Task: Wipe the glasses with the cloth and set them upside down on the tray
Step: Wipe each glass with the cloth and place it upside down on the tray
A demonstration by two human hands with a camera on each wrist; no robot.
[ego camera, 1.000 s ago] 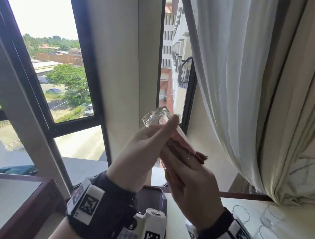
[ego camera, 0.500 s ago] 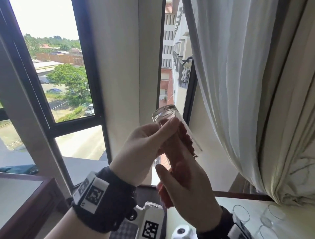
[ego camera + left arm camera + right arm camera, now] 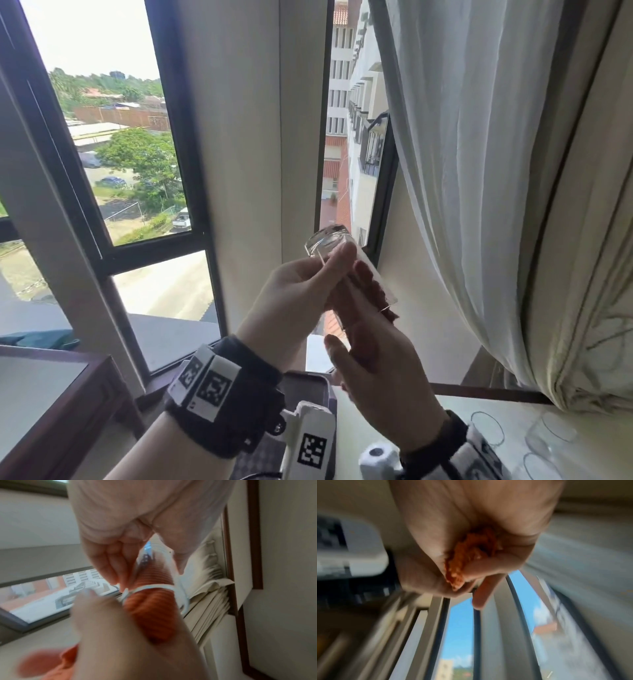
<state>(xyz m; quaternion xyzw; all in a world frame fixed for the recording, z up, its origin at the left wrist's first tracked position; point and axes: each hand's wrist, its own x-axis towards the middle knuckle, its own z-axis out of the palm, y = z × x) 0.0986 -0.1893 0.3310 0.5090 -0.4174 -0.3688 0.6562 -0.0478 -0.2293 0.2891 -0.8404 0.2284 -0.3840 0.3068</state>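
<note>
The left hand (image 3: 294, 301) still gripped the clear glass (image 3: 342, 260), held tilted in front of the window (image 3: 130, 154), base up and away. The right hand (image 3: 376, 370) had pushed the orange cloth (image 3: 150, 601) deeper into the mouth than half a second before, fingers curled round the cloth.

Dark-framed windows (image 3: 113, 144) beyond and left of hands — bright daylight, trees, rooftops outside. Cream wall pillar (image 3: 246, 137) straight ahead. White curtain (image 3: 479, 171) hangs to right. Wood-edged side table (image 3: 51, 394) low at left — pale counter (image 3: 445, 407) below.
</note>
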